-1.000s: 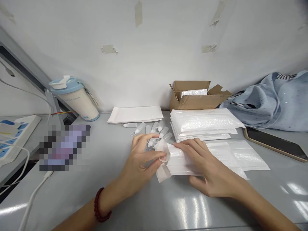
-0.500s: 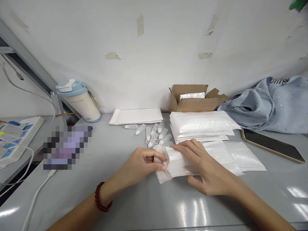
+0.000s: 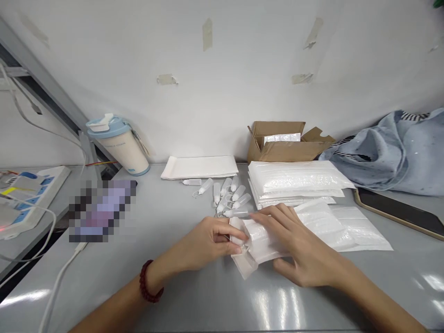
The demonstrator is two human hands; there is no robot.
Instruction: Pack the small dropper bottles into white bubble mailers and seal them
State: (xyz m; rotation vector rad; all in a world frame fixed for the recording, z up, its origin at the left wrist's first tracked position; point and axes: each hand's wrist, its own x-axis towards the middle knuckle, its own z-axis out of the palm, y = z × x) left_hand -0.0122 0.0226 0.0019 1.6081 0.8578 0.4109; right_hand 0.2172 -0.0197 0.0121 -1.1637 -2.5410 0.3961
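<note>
A white bubble mailer (image 3: 265, 245) lies under my hands, its mouth gaping to the left and its flap (image 3: 245, 266) bent toward me. My left hand (image 3: 217, 243) is closed at that mouth, index finger and thumb on the edge; whether something small is also between them is hidden. Across the mailer's body my right hand (image 3: 298, 245) grips it, fingers on top and thumb along the near side. Several small translucent squeeze bottles (image 3: 239, 200) lie just behind the mailer, one close to my right fingertips.
Flat mailers (image 3: 360, 229) lie to the right, below a stack of bubble mailers (image 3: 298, 178). Behind stand an open cardboard box (image 3: 294, 151) and a folded white mailer (image 3: 204, 166). A tumbler (image 3: 121, 145), a power strip (image 3: 41, 199), a phone (image 3: 402, 212) and blue cloth (image 3: 388, 148) edge the table.
The mailer's mouth has opened wider and its flap has swung down toward me. My left fingers moved slightly nearer and right with it. The camera view shifted a little.
</note>
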